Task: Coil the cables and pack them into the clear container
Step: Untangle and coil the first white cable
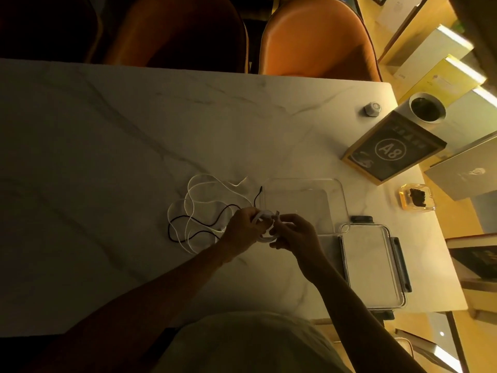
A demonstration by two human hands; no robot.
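Hands (269, 228) with white cable (199, 195) beside clear container (304, 184)

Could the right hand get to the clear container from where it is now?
Probably yes. The clear container sits open just beyond the right hand with nothing between them, though that hand is pinching the white cable.

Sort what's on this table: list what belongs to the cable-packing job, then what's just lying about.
Job: white cable, held by left hand and right hand; black cable; clear container; lid.

Lying about: A8 box, small amber case, metal cup.
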